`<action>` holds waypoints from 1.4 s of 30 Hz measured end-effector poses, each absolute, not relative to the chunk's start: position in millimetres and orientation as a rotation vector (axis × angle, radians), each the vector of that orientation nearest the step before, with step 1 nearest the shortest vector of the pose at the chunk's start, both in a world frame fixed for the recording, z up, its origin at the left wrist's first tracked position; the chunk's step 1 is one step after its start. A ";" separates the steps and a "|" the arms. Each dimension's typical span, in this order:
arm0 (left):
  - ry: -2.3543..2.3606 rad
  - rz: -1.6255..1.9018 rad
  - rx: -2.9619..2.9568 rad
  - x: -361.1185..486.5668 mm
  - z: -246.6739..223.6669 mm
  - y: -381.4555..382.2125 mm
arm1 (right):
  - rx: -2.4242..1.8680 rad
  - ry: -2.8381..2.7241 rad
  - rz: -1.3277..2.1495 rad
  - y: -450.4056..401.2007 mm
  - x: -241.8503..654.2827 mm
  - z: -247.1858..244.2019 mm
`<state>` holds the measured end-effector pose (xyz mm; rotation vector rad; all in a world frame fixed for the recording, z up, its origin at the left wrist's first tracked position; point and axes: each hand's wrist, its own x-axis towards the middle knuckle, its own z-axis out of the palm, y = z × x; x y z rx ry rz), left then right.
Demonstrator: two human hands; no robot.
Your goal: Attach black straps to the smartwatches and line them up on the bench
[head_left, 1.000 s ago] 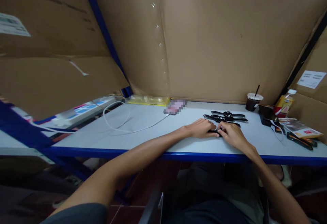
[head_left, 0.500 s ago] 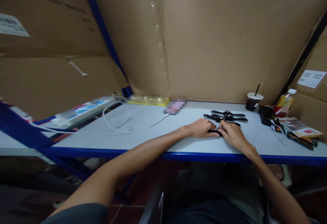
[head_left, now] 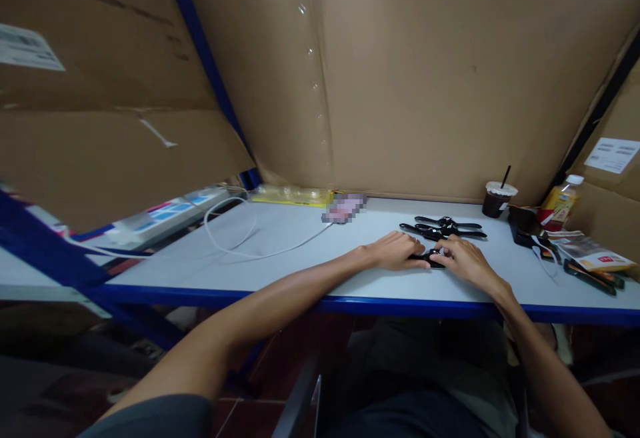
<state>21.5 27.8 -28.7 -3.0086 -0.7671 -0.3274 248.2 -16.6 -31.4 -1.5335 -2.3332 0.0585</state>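
Near the front edge of the grey table, my left hand [head_left: 397,250] grips the left end of a black watch [head_left: 436,258]. My right hand [head_left: 464,259] is at the watch's right side, its fingertips on the watch and its palm over part of the strap. Just behind my hands, several black watches with straps laid out flat lie in a stack of rows, among them one at the back [head_left: 465,225] and one in front of it [head_left: 415,230]. The far side of the held watch is partly hidden by my fingers.
A pixelated phone [head_left: 344,209] with a white cable lies left of the watches. At the right are a drink cup [head_left: 497,201], a bottle [head_left: 563,203], a packet [head_left: 595,251] and dark strips [head_left: 590,277]. A power strip [head_left: 173,217] sits at the left.
My right hand has shifted slightly right and its fingers have loosened, showing more of the watch. My left hand stays in place. The camera view has moved a little.
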 end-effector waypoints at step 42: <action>-0.730 -0.340 -2.990 21.9 -30.7 29.8 | -1.873 -2.219 -0.274 -21.5 243.1 -26.9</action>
